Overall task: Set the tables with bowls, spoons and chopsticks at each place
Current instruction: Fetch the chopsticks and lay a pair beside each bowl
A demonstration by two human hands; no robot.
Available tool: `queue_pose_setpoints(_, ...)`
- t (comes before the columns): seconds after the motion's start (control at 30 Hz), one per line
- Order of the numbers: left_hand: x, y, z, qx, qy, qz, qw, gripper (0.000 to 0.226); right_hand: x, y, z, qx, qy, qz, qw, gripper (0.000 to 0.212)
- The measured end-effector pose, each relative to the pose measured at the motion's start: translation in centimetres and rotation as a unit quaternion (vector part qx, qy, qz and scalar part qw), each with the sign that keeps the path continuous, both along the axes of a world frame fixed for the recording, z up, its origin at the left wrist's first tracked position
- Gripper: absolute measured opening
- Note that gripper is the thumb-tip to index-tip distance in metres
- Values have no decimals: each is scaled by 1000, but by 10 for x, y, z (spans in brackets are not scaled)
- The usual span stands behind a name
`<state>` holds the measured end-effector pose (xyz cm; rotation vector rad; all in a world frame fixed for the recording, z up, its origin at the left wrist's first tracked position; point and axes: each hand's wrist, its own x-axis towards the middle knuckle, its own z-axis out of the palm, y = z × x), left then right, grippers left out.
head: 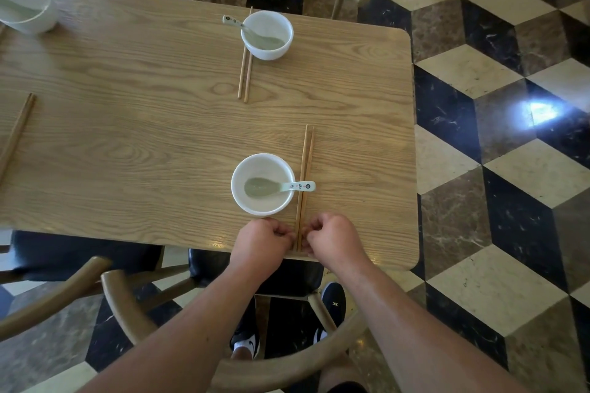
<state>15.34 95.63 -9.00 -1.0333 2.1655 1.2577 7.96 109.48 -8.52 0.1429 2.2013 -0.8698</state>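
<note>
The left grip (261, 241) and the right grip (332, 238) are pressing in from either side on the near chopsticks (305, 163) at lower centre of the frame. Their curled fingers are pinching the ends of the 2 sticks together right at the front edge of the table (143, 112). The pair is lying flat just right of the near bowl (271, 169), running up the frame and leaning slightly right. The handle of the near spoon (300, 186) is reaching out over the bowl's rim and crossing above the sticks. That crossing is looking like the main risk: squaring or sliding the sticks could be dragging the handle along, tipping the spoon out or nudging the bowl. The stick ends are also sitting at the very edge, so a pull toward the body could be sending them off onto the dark chair seat (297, 274) below. At upper centre, a far bowl (274, 25) with a far spoon (238, 22) and far chopsticks (245, 73) beside it is looking like a finished place. At upper left a 3rd bowl (24, 6) is being cut by the frame, and at the left edge another pair of chopsticks (16, 134) is running out of view with no bowl showing beside it. The fingertips are hiding under the knuckles, so how firmly each grip is holding is hard to judge, as is whether the spoon handle is touching the sticks.
</note>
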Motion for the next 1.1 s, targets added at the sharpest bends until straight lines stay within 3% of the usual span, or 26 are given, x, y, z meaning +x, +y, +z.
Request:
queue_pose_setpoints(0.23,10,7,24,-31,21,-14,999,15,3,26,27,-35,-10,-38,999,19)
queue_pose_setpoints(0.33,5,32,51,-53,37,-50,997,29,-7,58,51,-33,27,-37,998,24)
queue_pose_setpoints(0.5,-66,115,98,-94,73,-139,983,39,-62,140,85,-34,104,-21,994,29)
queue_pose_setpoints(0.63,-137,209,131,-117,106,-156,975,27,-119,247,105,-43,198,28,979,18)
queue_pose_setpoints(0.73,-186,292,150,-99,103,-209,968,60,-163,346,125,23,246,92,965,64)
queue_pose_setpoints(0.8,-212,343,158,-135,108,-254,952,75,-188,404,140,82,249,100,960,81)
queue_pose_setpoints(0.93,-265,419,165,-193,102,-287,933,85,-229,494,163,137,245,88,956,88)
queue_pose_setpoints(1.1,-322,438,153,-240,112,-309,913,96,-275,529,165,157,223,116,955,87)
